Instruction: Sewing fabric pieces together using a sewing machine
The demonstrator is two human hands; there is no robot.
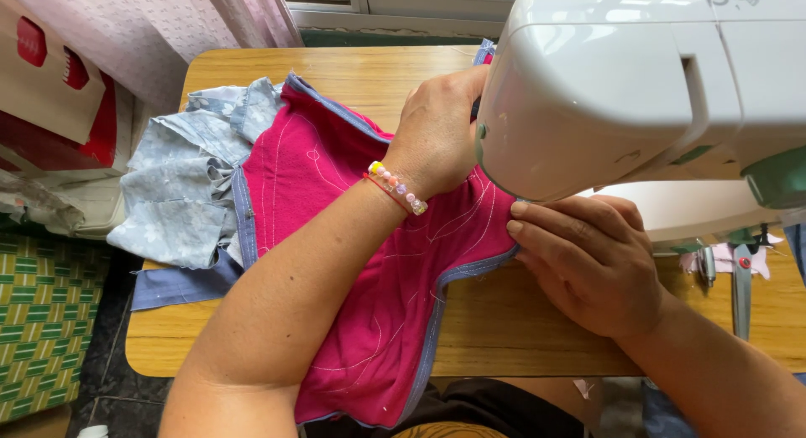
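- Left hand [437,136]: flat on the pink cloth [353,262], fingers extended and hidden behind the sewing machine [638,86]; no grip visible.
- Right hand [588,266]: fingers [537,228] together, nearly straight, pressing the cloth's blue edge beside the machine.
- Cloth lies on the table [504,329], under both hands.
- Scissors [740,283] right of the right hand.

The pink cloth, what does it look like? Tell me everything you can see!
The pink cloth is bright magenta, soft-looking fabric with thin white stitched lines curving across it and a blue-grey trim along its edges. It lies flat on the wooden table, one end hanging off the near edge, the other running under the white sewing machine. Both hands press on it: the left hand on top, the right hand at its edge.
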